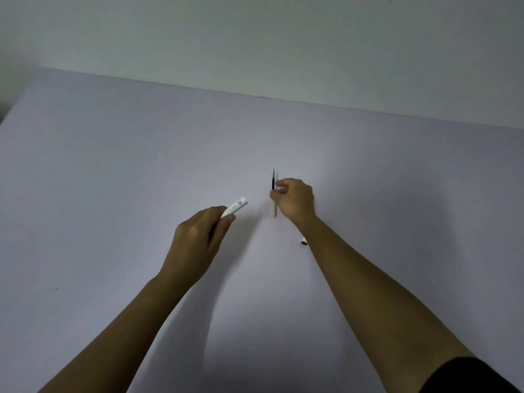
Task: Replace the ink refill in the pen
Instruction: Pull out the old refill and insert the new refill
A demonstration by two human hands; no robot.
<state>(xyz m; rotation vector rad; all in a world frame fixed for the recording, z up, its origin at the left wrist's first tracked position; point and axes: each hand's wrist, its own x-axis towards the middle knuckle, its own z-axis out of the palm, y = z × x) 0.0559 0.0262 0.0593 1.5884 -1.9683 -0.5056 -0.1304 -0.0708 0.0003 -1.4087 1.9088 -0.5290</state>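
Observation:
My left hand (198,236) is closed around a white pen barrel (236,207), whose open end sticks out up and to the right. My right hand (295,198) pinches a thin ink refill (273,180) that stands nearly upright, dark tip pointing away from me. A second faint, blurred thin line beside it runs down to the table; I cannot tell whether it is another refill or a motion blur. A small white pen part with a dark end (304,241) lies on the table, partly hidden by my right forearm.
A plain pale lilac table (113,180) fills the view, with its far edge meeting a white wall (255,38). A dark sleeve (467,375) shows at the bottom right.

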